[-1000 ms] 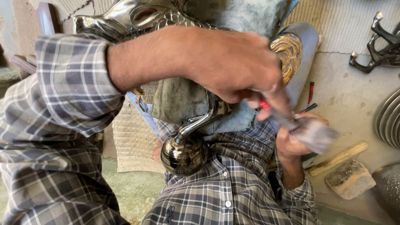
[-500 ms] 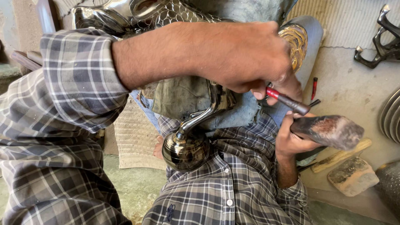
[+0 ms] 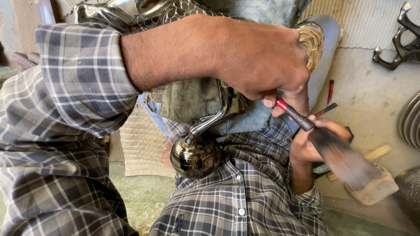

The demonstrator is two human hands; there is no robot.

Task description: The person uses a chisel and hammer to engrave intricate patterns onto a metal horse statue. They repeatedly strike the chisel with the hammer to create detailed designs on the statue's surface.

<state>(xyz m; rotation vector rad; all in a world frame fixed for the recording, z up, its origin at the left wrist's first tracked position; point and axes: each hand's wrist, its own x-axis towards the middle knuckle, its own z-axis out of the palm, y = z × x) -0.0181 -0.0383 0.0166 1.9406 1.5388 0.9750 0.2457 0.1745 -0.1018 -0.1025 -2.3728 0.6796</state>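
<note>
The fingers of the left hand are closed around a thin tool with a red band, pinching it near its upper end so that its dark shaft slants down to the right. The lower tip of that tool meets the right hand, whose fingers are wrapped around the handle of a mallet; the mallet's head is blurred and lies to the lower right, over a rough block on the floor.

Just behind the left hand sits a shiny metal vessel with a round dark bulb at the bottom and a curved silver neck rising toward the wrist. Its upper body shows scale-like engraving, and a gold-coloured patterned part peeks out beside the knuckles. The vessel rests in the person's lap, against a grey-green cloth and blue trousers.

Both arms wear a grey checked shirt. Two more thin red-tipped tools lie on the floor near the right knee, a wooden handle lies beside the block, and a dark metal bracket sits at the upper right. No packages, labels or signs can be seen.
</note>
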